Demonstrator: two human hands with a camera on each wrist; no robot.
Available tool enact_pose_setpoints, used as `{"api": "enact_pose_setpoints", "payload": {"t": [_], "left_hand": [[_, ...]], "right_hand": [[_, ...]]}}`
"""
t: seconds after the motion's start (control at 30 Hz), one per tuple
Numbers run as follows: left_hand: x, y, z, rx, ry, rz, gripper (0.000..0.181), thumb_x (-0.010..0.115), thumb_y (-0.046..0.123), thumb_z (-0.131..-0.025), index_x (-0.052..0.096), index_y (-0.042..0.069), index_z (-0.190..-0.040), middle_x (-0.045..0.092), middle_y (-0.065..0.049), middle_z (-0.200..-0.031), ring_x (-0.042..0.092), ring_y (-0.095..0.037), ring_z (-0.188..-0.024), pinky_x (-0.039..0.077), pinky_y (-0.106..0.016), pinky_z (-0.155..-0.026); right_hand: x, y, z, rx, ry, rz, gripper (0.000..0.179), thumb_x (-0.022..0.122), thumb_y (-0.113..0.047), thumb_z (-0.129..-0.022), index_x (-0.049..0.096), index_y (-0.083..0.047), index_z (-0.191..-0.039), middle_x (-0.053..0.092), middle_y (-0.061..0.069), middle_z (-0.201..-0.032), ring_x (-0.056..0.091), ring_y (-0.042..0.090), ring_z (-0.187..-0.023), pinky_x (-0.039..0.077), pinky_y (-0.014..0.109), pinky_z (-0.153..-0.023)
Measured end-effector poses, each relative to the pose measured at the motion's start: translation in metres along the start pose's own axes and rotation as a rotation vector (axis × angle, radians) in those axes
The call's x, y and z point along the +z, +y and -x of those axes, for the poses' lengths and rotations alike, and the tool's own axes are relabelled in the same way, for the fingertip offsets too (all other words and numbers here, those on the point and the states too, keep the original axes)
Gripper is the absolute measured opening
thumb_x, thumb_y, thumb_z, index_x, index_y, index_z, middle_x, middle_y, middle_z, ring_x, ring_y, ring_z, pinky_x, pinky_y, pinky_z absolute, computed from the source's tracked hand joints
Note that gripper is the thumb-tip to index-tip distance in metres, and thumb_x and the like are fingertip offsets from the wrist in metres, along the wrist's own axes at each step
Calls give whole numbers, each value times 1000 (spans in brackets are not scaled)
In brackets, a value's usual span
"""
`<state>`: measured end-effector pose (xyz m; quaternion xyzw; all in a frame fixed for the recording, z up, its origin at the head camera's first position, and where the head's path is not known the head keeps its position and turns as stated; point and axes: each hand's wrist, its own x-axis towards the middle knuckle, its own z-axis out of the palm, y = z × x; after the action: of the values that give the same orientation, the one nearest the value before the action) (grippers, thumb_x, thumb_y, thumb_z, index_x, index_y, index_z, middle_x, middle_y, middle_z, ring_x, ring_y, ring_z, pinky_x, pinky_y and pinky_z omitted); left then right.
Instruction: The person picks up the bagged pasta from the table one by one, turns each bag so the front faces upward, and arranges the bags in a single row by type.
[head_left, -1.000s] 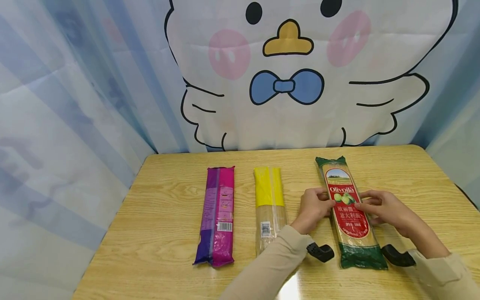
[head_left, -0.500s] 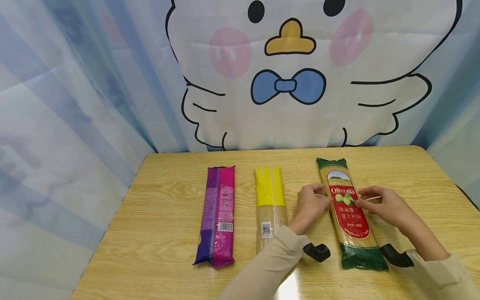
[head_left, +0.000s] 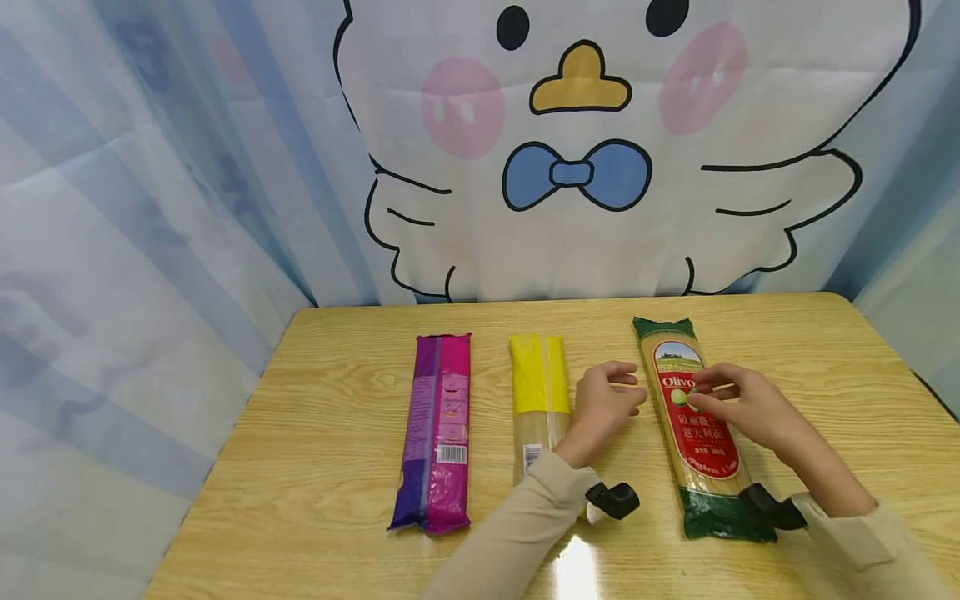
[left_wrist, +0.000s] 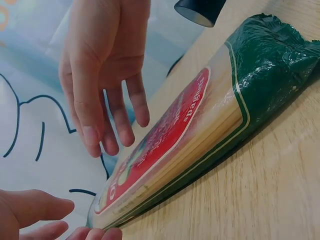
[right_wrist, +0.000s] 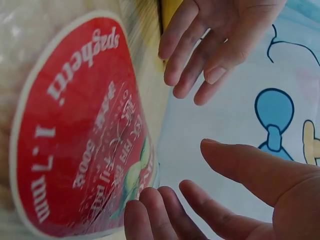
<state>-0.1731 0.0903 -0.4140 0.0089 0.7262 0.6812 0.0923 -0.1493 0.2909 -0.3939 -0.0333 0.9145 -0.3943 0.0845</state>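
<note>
A green-ended spaghetti packet [head_left: 701,450] with a red label lies face up, slightly slanted, on the right part of the table. My right hand [head_left: 753,408] hovers over its right side, fingers relaxed and holding nothing; in the right wrist view the red label [right_wrist: 85,130] shows beside those fingertips. To the packet's left, my left hand [head_left: 603,404] is apart from it, fingers loosely bent around nothing. That hand and its sleeve overlap a yellow-topped noodle packet [head_left: 540,375], whose lower end is partly hidden. In the left wrist view the packet's green end [left_wrist: 272,60] lies on the wood.
A purple and pink packet [head_left: 442,433] lies at the left, roughly parallel to the yellow one. The wooden table [head_left: 315,450] ends at a curtain [head_left: 480,242] printed with a cartoon bird. Black wrist cameras [head_left: 613,500] sit at both cuffs.
Both hands have come away from the sides of the spaghetti packet. They have shifted left, the right hand now over the label and the left nearer the yellow packet. The packets stay put.
</note>
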Motion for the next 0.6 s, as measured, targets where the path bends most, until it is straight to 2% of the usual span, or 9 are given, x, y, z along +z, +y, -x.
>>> {"api": "enact_pose_setpoints", "payload": {"t": [0.1, 0.3, 0.4, 0.6], "left_hand": [[-3, 1, 0, 7, -8, 6, 31, 72, -2, -85, 70, 0, -116, 70, -15, -104, 70, -19, -76, 62, -34, -68], [-14, 2, 1, 23, -24, 11, 30, 71, -1, -86, 70, 1, -116, 70, -17, -107, 70, -20, -80, 62, -36, -71], [-21, 2, 2, 30, -34, -7, 30, 71, 1, -87, 70, 5, -117, 70, -15, -108, 69, -15, -81, 62, -36, -72], [-41, 4, 1, 46, -42, -24, 31, 71, 5, -89, 68, 7, -120, 69, -15, -112, 70, -17, -87, 62, -38, -77]], "right_hand": [[2, -6, -1, -5, -6, -14, 51, 66, -27, -97, 54, 11, -128, 60, 30, -119, 63, 38, -103, 60, 31, -70], [7, -15, -3, -33, -14, -20, 51, 66, -27, -97, 53, 11, -129, 61, 30, -119, 64, 35, -100, 59, 33, -69], [9, -19, -4, -63, -14, -24, 48, 65, -24, -97, 55, 10, -128, 62, 29, -118, 65, 36, -100, 60, 34, -69], [14, -26, -4, -91, -6, -12, 44, 66, -21, -97, 56, 9, -127, 62, 29, -119, 67, 36, -99, 61, 36, -72]]}}
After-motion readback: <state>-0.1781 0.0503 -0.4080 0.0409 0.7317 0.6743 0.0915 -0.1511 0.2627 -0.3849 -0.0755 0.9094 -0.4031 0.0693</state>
